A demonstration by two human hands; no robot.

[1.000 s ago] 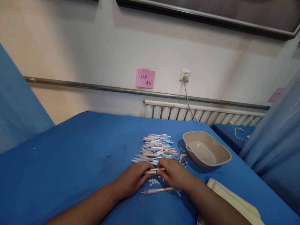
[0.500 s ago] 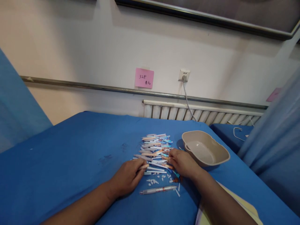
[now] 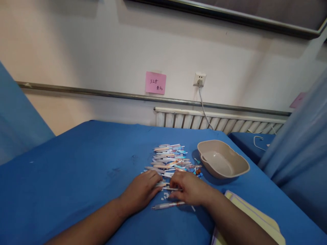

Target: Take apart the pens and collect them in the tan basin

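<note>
Pen parts lie in a rough column on the blue sheet, pale and orange barrels [image 3: 163, 166] among thin white sticks. My left hand [image 3: 143, 188] is closed at the near left of the pile, thumb and fingers around a pale orange pen barrel [image 3: 160, 184]. Facing it from the right, my right hand [image 3: 190, 188] has its fingers curled over thin white sticks; what lies between its fingertips is hidden. Small white pieces [image 3: 166, 195] are scattered just below the hands. One whole clear pen [image 3: 166, 206] lies nearest me, partly behind my right hand.
A beige basin [image 3: 222, 160] stands right of the pile, with small brown and blue parts [image 3: 198, 172] beside it. Yellow cloth or paper [image 3: 251, 214] lies under my right forearm. Behind the blue-covered bed [image 3: 76, 163] are a radiator [image 3: 184, 119] and a wall rail.
My right hand has moved left and toward me, from the pile's right edge to beside my left hand. My left hand has shifted slightly nearer, its barrel still in its fingers.
</note>
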